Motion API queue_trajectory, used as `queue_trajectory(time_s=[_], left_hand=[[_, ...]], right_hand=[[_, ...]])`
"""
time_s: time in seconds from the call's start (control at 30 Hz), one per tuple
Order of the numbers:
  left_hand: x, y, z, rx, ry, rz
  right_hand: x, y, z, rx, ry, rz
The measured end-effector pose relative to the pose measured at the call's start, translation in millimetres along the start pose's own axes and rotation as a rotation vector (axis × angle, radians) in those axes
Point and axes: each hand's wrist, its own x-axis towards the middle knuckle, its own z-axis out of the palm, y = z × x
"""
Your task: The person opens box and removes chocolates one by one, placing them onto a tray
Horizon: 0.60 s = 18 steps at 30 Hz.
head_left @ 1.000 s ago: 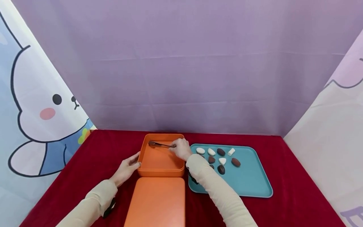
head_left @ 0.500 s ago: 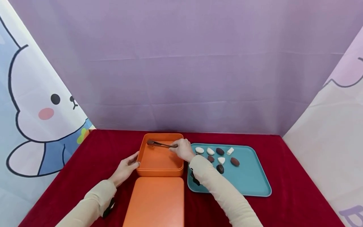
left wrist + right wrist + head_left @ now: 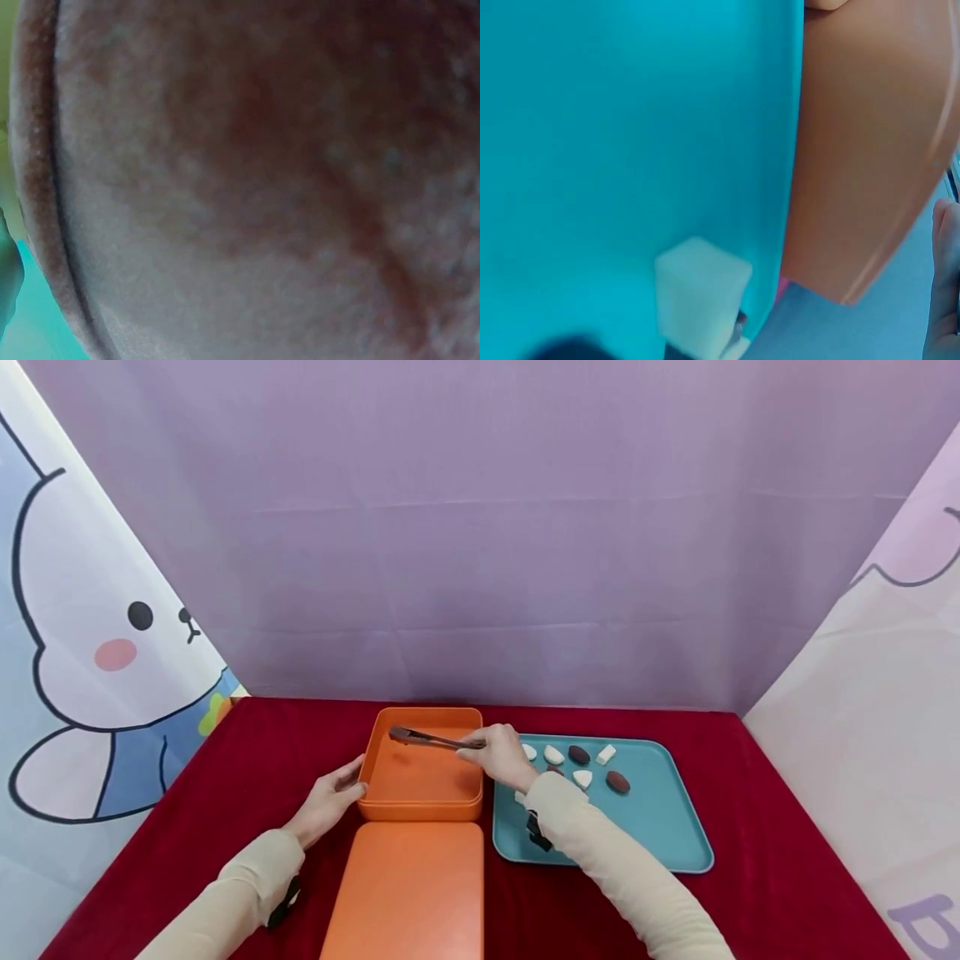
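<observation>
My right hand [image 3: 504, 755] grips the near end of slim dark brown tongs [image 3: 435, 740]. They reach left over the open orange box [image 3: 427, 815], with their dark tip above its inside. In the right wrist view only part of the right hand [image 3: 945, 277] shows at the edge. My left hand [image 3: 330, 797] lies against the outer left wall of the box, its fingers extended and its thumb near the front corner. The left wrist view is mostly filled by blurred skin and cloth.
A teal tray [image 3: 652, 827] on the right bears several pebble-like pieces, such as a white block [image 3: 606, 754], a brown oval [image 3: 618, 782] and a white triangle [image 3: 582, 778]. An orange lid [image 3: 412, 893] lies in front of the box on the red cloth [image 3: 757, 860].
My right hand has moved right and lifted slightly with the tongs, whose tip now stands higher over the box floor. The left hand stays at the box wall.
</observation>
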Motion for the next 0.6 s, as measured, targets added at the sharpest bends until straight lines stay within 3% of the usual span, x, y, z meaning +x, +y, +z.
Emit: queue_trajectory(time_s=[0.3,0.6], left_hand=[[0.4,-3.0,-1.5,0.003,-0.016,0.009],[1.8,-4.4,-1.8,0.016,-0.015,0.030]], right_hand=[[-27,-4,-29,0.022,-0.008,0.050],[-56,9,-64,-0.006,0.032,0.002]])
